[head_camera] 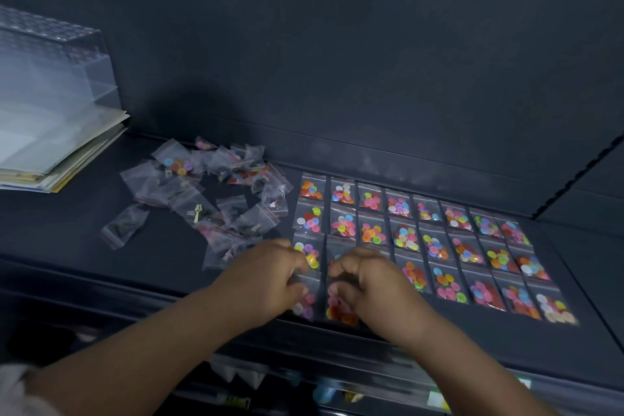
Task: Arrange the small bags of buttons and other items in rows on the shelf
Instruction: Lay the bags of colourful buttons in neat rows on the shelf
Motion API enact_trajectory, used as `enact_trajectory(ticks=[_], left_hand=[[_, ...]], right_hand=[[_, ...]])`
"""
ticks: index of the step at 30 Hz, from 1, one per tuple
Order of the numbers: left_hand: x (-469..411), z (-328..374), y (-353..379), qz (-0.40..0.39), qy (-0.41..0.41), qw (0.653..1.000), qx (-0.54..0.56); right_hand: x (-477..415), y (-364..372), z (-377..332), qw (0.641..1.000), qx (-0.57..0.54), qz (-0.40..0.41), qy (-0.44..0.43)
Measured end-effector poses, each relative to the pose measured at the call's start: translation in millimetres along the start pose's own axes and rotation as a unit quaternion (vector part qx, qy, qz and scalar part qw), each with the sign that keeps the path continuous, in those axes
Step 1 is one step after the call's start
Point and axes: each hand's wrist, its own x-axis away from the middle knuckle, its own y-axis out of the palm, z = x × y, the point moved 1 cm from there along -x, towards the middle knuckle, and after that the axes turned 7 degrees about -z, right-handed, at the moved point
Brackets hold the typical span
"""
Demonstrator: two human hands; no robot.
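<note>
Button bags [435, 243] already form four rows on the shelf [101, 263], the left hand [277, 277] and right hand [369, 280] pinching bags with curled fingers at the rows' near-left corner, while a loose heap [216, 192] left of the rows is not yet sorted.

Take the button grid [439, 240] as your mark. Against its left edge the loose heap of bags [216, 192] crowds close, with one stray bag [123, 226] beyond. Farther left, the paper stack [50, 152] and the clear box [50, 71] block the way. Left of the grid's near corner, bare shelf [118, 280] gives you room, and there is a bare strip right of the grid too. Behind it the dark back panel [337, 61] rises close. The left hand [270, 277] and right hand [364, 284] cover its near-left corner.
</note>
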Motion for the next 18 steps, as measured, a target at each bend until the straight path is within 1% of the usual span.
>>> enact_trajectory(ticks=[6,9,15,18], left_hand=[[-1.5,-26.2,-28.7,0.051,-0.041,0.998,-0.024],[0.6,-46.3,-44.9,0.078,-0.068,0.994,-0.021],[2.1,-104.7,-76.2,0.106,-0.135,0.985,-0.033],[2.0,-134.1,-94.6,0.115,-0.169,0.978,-0.046]], right_hand=[[-38.9,-0.3,-30.7,0.999,0.002,0.023,-0.035],[-64.1,3.4,-46.6,0.999,0.024,0.017,-0.037],[-118.7,18.8,-80.2,0.996,0.057,-0.015,-0.067],[-148.8,25.6,-96.1,0.994,0.078,-0.018,-0.076]])
